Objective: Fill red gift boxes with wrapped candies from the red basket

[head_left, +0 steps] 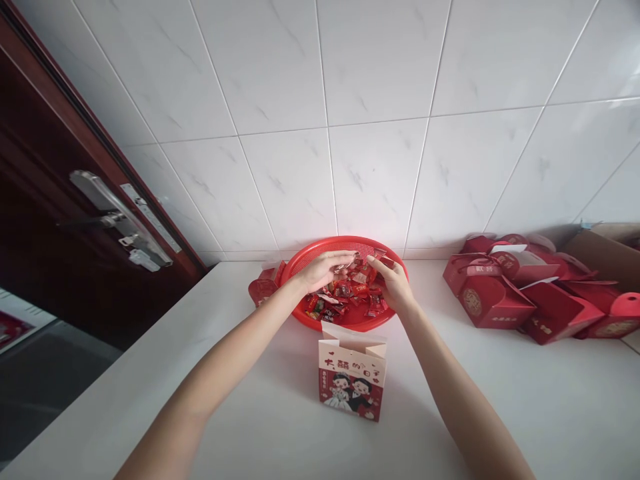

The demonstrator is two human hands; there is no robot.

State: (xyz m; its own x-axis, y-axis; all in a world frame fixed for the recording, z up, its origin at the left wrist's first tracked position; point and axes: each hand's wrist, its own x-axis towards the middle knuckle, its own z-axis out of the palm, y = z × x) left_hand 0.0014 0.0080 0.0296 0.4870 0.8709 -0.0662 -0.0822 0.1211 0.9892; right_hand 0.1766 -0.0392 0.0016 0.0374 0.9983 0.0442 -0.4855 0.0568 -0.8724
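Note:
A red plastic basket holds many wrapped candies, mostly in red wrappers. Over its left part reaches my left hand, its fingers closed on a shiny wrapped candy. My right hand is above the basket's right side, thumb and fingers closed around a red-wrapped candy; the fingers are partly hidden. In front of the basket stands a paper gift box, upright, its top flaps open. It carries a cartoon couple and red lettering.
Several folded red gift boxes are piled at the right, beside a brown cardboard box. Another red box is left of the basket. A tiled wall backs the white counter; a dark red door is at the left.

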